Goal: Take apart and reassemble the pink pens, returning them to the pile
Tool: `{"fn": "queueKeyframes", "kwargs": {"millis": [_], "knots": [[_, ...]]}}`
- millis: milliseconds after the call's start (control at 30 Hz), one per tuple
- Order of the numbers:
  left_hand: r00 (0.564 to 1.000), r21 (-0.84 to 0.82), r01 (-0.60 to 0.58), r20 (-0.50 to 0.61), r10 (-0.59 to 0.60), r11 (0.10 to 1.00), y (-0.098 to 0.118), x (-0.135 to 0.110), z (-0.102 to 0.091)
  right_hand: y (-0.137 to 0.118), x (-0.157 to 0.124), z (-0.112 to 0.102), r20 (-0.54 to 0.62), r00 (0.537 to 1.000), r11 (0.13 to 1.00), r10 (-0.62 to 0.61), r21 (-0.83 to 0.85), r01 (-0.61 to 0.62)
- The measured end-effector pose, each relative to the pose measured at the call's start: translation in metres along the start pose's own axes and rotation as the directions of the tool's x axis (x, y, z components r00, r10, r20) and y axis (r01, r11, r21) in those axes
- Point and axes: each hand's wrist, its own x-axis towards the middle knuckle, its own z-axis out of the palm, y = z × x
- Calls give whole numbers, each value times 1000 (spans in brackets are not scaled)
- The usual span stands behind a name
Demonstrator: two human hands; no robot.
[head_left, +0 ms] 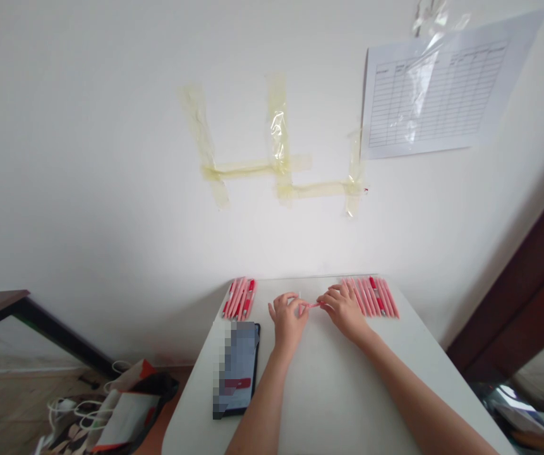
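Observation:
My left hand [288, 316] and my right hand [342, 309] meet over the back half of the white table [328, 392]. A slim pink pen [313, 306] spans the gap between them, with the fingertips of each hand pinched on one end. Part of another light pink piece shows beside my left fingertips; the fingers hide most of it. At the back left lies a bundle of pink and red pens [239, 299]. A row of pink pens [385, 297], one with a red top, lies next to my right hand, which partly covers the row.
A phone [241, 373], partly blurred out, lies left of my left forearm. Behind the table rises a white wall with yellowed tape [278, 126] and a printed sheet [433, 95]. Bags and cables [115, 411] sit on the floor at left; a dark wooden frame [522, 284] stands at right.

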Motion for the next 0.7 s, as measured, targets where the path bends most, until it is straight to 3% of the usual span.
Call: {"fn": "queueKeyframes", "kwargs": {"millis": [367, 700], "knots": [[999, 25, 6, -36, -5, 1000, -2, 2, -1, 1, 0, 4, -3, 998, 991, 59, 121, -58], [990, 156, 137, 23, -142, 978, -6, -1, 3, 4, 1, 2, -79, 989, 985, 121, 135, -110]]}}
